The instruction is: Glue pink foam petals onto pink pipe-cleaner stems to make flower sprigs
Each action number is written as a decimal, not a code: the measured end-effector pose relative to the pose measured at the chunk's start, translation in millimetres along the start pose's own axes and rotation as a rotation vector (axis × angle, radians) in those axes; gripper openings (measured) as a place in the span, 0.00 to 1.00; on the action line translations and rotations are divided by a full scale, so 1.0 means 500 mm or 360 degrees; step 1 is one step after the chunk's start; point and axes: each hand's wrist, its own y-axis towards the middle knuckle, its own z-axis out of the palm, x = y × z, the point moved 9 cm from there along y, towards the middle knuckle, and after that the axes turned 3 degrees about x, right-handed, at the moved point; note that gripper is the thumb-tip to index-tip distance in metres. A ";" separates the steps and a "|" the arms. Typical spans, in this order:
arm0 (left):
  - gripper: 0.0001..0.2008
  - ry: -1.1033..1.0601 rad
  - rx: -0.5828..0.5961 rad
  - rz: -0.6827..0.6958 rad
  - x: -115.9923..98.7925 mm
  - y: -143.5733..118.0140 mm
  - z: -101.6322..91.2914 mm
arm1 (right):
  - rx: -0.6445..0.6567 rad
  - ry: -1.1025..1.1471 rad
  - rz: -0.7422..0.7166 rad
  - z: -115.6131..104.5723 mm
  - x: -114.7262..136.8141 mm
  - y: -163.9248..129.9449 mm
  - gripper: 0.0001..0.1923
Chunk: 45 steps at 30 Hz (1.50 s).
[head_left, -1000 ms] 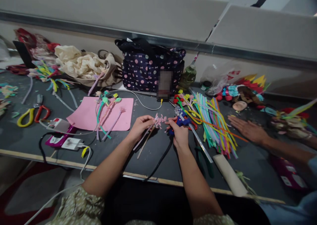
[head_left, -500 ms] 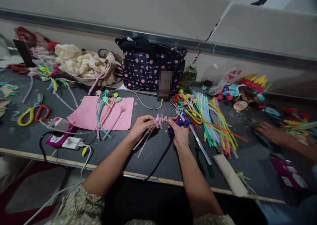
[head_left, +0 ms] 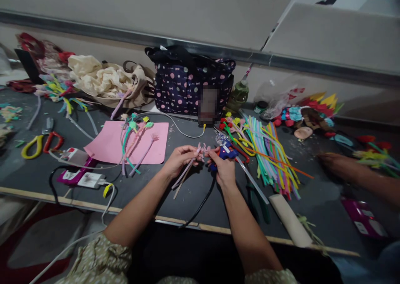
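My left hand (head_left: 179, 160) pinches a pink pipe-cleaner flower stem (head_left: 185, 172) just above the dark table (head_left: 37, 173); its stalk slants down to the left. My right hand (head_left: 223, 167) grips a blue glue gun (head_left: 225, 153), whose nozzle points left at the pink flower head (head_left: 201, 150). The gun's black cord (head_left: 200, 204) runs down to the table's front edge. Both hands are close together, fingertips nearly meeting at the flower.
A pink sheet (head_left: 109, 147) with finished stems lies left. Coloured pipe cleaners (head_left: 270, 153) fan out on the right, beside a co-worker's hand (head_left: 336, 163). A polka-dot bag (head_left: 190, 86), scissors (head_left: 40, 144), a power strip (head_left: 78, 173) and a paper roll (head_left: 289, 221) are about.
My hands have drawn slightly closer, the flower head now at the gun's nozzle. The co-worker's hand has pulled back to the right, away from the pipe cleaners.
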 end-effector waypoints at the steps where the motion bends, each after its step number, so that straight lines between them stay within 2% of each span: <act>1: 0.12 -0.0004 0.0002 -0.0004 0.001 0.001 -0.001 | 0.0006 0.0007 0.0009 0.002 0.000 0.000 0.18; 13: 0.12 -0.0032 0.0071 -0.0042 0.010 0.003 0.008 | 0.0037 -0.0148 -0.0057 -0.005 -0.014 0.005 0.17; 18: 0.12 0.0061 0.0033 -0.0043 0.011 0.003 0.002 | 0.0037 -0.0252 -0.0076 -0.012 -0.020 0.009 0.17; 29: 0.10 0.0385 -0.0009 -0.0071 0.016 0.005 -0.009 | -0.0036 -0.0038 -0.0041 -0.008 0.009 0.000 0.19; 45: 0.07 0.0438 0.0040 -0.0162 0.020 -0.001 0.003 | 0.0083 -0.0232 -0.0072 -0.003 0.011 0.002 0.18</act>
